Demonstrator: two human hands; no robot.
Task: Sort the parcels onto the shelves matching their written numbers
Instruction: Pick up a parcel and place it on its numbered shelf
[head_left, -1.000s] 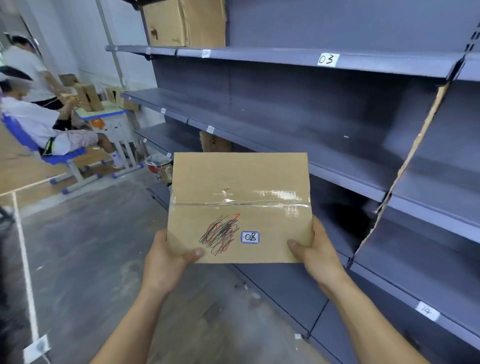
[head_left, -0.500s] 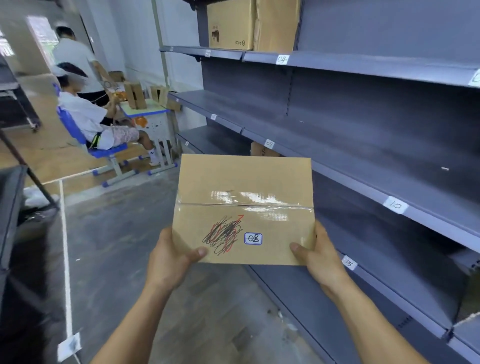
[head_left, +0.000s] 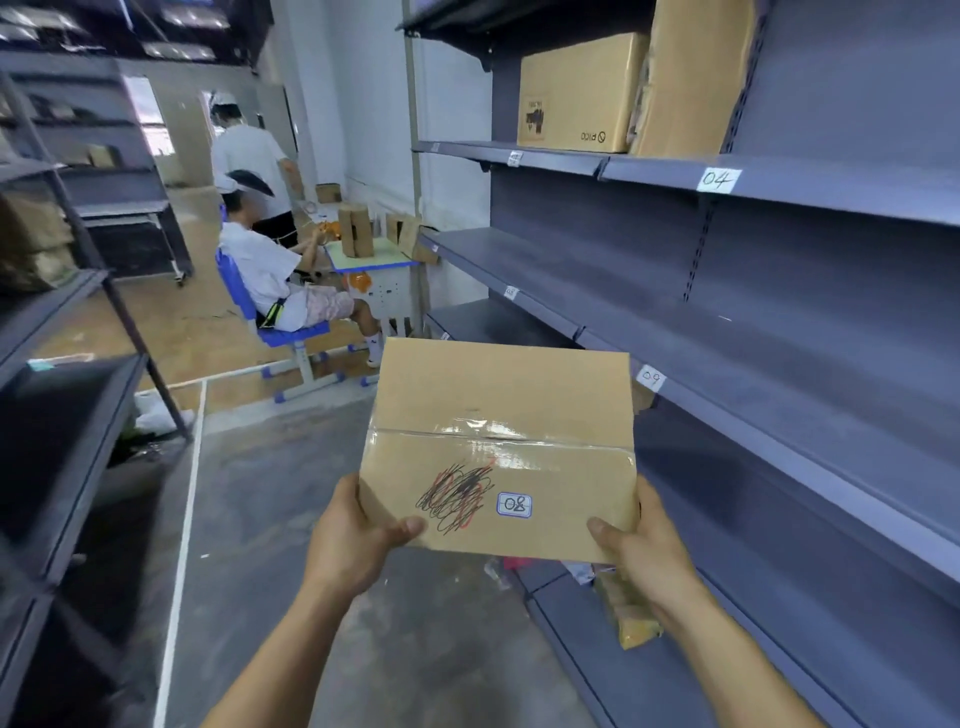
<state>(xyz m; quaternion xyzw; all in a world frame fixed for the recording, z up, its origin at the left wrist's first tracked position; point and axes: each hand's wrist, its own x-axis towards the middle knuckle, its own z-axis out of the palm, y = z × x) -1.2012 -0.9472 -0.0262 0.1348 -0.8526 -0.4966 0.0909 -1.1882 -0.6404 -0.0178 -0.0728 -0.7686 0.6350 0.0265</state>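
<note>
My left hand (head_left: 358, 540) and right hand (head_left: 639, 551) clamp the near corners of the box (head_left: 501, 405) marked 08, held just left of the 09 shelf tag (head_left: 650, 378), not yet shelved; its spot looks beyond that tag.

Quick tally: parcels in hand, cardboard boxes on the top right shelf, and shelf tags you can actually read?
Held 08 parcel: 1
Top-shelf cardboard boxes, PICO box and taller box: 2
Readable shelf tags, 04 tag and 09 tag: 2
Total: 5
</note>
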